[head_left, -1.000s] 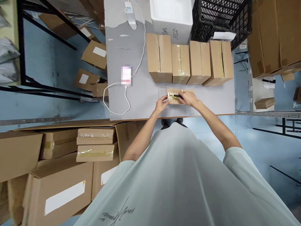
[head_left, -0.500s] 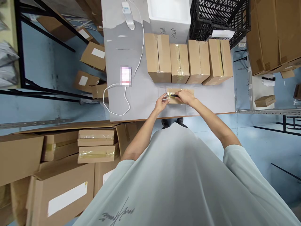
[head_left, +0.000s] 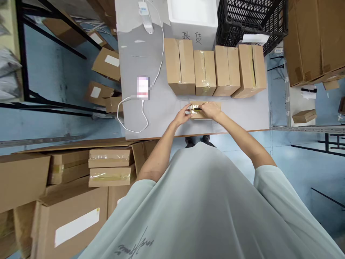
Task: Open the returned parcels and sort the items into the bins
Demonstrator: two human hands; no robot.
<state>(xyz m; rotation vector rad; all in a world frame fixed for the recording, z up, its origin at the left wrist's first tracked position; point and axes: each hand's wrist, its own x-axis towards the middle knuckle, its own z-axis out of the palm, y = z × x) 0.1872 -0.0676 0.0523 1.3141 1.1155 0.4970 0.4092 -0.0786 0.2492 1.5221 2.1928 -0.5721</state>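
Brown taped box (head_left: 201, 116) lies near front edge of grey table (head_left: 159, 115); my R hand (head_left: 211, 109) wraps a blk tool (head_left: 197, 109), prob. cutter, at the tape (head_left: 194, 106); my L hand (head_left: 183, 114), loosely spread, touches box's left end, hands apart. Step looks like slitting tape; next move prob. calls for L hand clear of the tip. Ctn stack (head_left: 109, 163) to my L; past box, 4-ctn row (head_left: 222, 70), white bin (head_left: 193, 29), blk crate (head_left: 230, 35); blue floor (head_left: 302, 172) R.
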